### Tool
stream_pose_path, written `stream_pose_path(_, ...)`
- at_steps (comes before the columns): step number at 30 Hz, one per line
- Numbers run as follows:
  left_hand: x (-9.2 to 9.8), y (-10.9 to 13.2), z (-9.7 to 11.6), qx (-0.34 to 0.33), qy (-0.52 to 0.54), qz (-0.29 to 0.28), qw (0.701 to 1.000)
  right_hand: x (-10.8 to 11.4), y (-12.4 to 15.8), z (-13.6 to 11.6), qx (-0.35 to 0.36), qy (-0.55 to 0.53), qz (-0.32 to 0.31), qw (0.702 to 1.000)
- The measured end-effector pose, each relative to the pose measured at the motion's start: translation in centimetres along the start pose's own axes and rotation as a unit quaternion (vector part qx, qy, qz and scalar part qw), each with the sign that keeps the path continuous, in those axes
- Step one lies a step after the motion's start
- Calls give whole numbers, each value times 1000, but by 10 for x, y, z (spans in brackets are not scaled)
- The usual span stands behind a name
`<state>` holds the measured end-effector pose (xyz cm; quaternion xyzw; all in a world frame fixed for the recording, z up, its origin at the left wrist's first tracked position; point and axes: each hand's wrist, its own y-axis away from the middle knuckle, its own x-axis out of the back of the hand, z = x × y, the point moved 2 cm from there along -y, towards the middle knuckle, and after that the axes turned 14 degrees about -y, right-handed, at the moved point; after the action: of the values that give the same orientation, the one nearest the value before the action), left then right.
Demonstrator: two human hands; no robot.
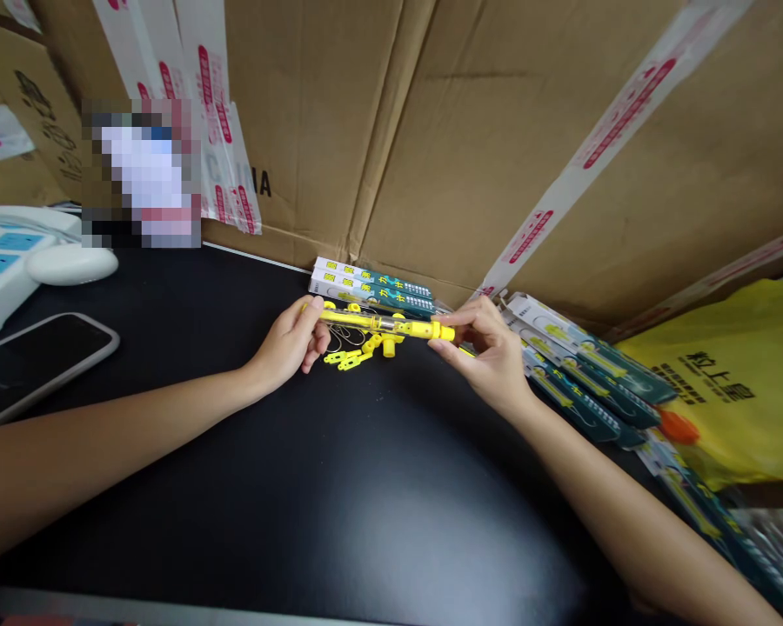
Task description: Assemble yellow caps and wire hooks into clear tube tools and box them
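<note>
Held level above the black table [313, 513] is a tubular spring scale [391, 325], with a clear tube and yellow parts inside. My left hand [291, 337] is closed around its left end, thumb on top. At the other end, the thumb and fingers of my right hand [486, 349] pinch beside the yellow cap [442, 331]. Just below and behind the tube lie loose yellow plastic pieces [349, 359] and several thin metal hooks [345, 339]. The tube partly hides them.
Printed boxes [369, 283] lie against a large cardboard box [319, 104] behind my hands. More boxed spring scales [578, 365] spread to the right, near a yellow bag [724, 374]. At left are a phone [45, 352], a white rounded object [71, 264] and a power strip [10, 256].
</note>
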<state>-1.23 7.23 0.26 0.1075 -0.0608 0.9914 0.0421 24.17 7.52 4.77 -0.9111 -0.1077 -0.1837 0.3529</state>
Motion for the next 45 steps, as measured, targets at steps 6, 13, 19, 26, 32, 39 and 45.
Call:
stream_pose_path(6,-1,-1,0,3,5,-1,1000,-4,2,4,-7,-55,-24,998)
stream_pose_path(13,0,0,0,12,10,-1,1000,-11,6,2,-69,-119,-28,990)
stream_pose_path(19,2,0,0,-12,-1,8,1000,-6,0,-2,-2,-43,12,999)
stream_pose_path(26,1,-1,-1,-17,7,13,1000,-10,1,-3,16,-75,-25,997)
stream_pose_path(32,1,-2,-2,-10,14,13,1000,-13,6,0,-43,-100,-40,993)
stream_pose_path(39,2,-2,-3,-12,19,8,1000,-9,3,-2,-7,-70,-29,997)
stream_pose_path(45,2,-2,-2,-7,21,11,1000,-6,0,-6,63,-18,-24,998)
